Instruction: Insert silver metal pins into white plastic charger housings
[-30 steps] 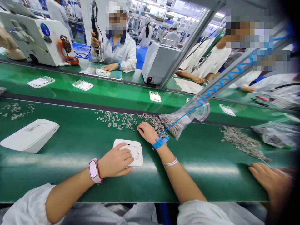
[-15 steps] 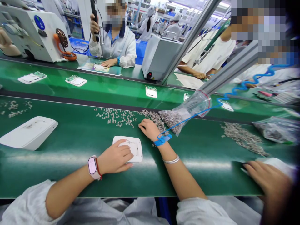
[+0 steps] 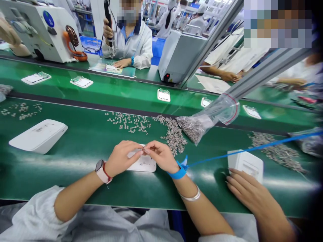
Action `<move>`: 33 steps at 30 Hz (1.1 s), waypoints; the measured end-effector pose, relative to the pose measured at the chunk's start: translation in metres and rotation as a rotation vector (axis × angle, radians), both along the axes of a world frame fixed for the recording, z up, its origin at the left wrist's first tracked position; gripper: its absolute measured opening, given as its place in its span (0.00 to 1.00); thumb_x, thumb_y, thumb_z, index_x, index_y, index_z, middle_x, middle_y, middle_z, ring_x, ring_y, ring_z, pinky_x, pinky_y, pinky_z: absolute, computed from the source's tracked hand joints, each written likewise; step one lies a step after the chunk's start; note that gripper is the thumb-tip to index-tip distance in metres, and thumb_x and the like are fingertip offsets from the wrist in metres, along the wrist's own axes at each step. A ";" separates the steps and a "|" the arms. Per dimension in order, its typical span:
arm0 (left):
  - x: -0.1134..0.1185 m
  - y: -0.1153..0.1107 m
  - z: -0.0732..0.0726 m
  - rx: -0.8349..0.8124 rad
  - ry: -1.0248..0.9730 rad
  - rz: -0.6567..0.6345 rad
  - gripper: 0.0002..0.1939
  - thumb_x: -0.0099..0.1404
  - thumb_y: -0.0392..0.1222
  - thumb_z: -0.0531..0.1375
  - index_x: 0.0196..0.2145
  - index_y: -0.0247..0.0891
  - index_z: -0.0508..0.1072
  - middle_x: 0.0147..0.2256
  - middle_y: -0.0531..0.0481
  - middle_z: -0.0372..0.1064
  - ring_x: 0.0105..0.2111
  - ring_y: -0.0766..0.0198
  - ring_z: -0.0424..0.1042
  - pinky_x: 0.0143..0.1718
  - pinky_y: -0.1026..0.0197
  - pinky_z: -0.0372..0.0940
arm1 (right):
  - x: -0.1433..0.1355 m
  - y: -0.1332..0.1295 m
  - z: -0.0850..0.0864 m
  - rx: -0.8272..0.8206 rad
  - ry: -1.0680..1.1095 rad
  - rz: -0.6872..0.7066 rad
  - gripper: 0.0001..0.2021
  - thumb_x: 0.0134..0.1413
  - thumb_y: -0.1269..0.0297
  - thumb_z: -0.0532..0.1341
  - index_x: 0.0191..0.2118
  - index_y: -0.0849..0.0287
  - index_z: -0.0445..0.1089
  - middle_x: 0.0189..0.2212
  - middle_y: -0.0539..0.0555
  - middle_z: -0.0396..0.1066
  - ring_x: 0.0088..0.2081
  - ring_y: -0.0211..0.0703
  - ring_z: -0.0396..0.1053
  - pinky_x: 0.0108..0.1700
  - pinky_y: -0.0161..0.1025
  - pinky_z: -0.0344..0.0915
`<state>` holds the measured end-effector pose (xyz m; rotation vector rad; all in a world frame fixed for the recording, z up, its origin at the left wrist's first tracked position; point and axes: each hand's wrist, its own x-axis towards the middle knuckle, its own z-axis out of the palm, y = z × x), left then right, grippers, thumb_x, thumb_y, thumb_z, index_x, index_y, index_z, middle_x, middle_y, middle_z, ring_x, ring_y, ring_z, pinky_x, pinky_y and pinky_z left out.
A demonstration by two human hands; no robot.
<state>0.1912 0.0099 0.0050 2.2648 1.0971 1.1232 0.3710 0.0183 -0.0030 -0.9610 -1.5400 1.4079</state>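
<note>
A white plastic housing [image 3: 145, 165] lies on the green bench in front of me, partly covered by my hands. Over its upper edge, my left hand [image 3: 124, 157] and my right hand [image 3: 162, 156] meet fingertip to fingertip. Both hands are closed in a pinch around something small, too hidden to make out. Beyond them, small metal parts [image 3: 130, 121] are spread out singly, and a denser pile of metal parts [image 3: 175, 136] lies beside a clear plastic bag [image 3: 194, 127] of the same parts. A blue strap circles my right wrist.
Another white housing [image 3: 37, 136] lies at left. A neighbour's hand [image 3: 248, 191] touches a white housing [image 3: 248, 164] at right, near another metal pile [image 3: 277, 151]. White pieces with green boards [image 3: 164, 95] line the belt behind. A blue cord runs right from my wrist.
My right hand has moved from the metal pile to over the housing, meeting my left hand, which has lifted from its flat hold. The neighbour's hand has moved left, and another housing shows there.
</note>
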 end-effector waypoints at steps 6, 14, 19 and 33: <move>0.000 0.001 -0.002 0.092 0.128 -0.034 0.07 0.64 0.40 0.54 0.33 0.37 0.71 0.32 0.51 0.73 0.33 0.65 0.71 0.37 0.61 0.60 | 0.008 0.006 0.001 0.301 -0.160 0.029 0.03 0.52 0.65 0.59 0.33 0.58 0.68 0.35 0.55 0.68 0.39 0.40 0.66 0.43 0.41 0.63; -0.001 0.002 -0.005 0.115 0.331 -0.027 0.10 0.66 0.40 0.50 0.36 0.37 0.70 0.33 0.51 0.72 0.34 0.64 0.69 0.39 0.58 0.57 | 0.012 0.007 -0.001 0.612 -0.412 0.046 0.05 0.56 0.69 0.53 0.33 0.58 0.66 0.36 0.55 0.66 0.39 0.40 0.65 0.42 0.40 0.64; 0.000 -0.004 -0.001 0.129 0.356 -0.049 0.12 0.65 0.40 0.50 0.45 0.38 0.68 0.40 0.49 0.71 0.40 0.62 0.68 0.48 0.54 0.54 | 0.018 0.016 -0.008 0.651 -0.559 0.079 0.06 0.57 0.70 0.53 0.31 0.59 0.65 0.37 0.56 0.66 0.40 0.42 0.64 0.42 0.41 0.63; 0.007 -0.013 -0.016 0.247 0.372 -0.407 0.10 0.65 0.41 0.52 0.40 0.37 0.69 0.34 0.51 0.73 0.35 0.65 0.69 0.46 0.56 0.58 | 0.015 0.014 -0.033 0.928 -0.683 -0.033 0.07 0.57 0.69 0.54 0.30 0.58 0.68 0.30 0.52 0.71 0.34 0.39 0.65 0.38 0.39 0.59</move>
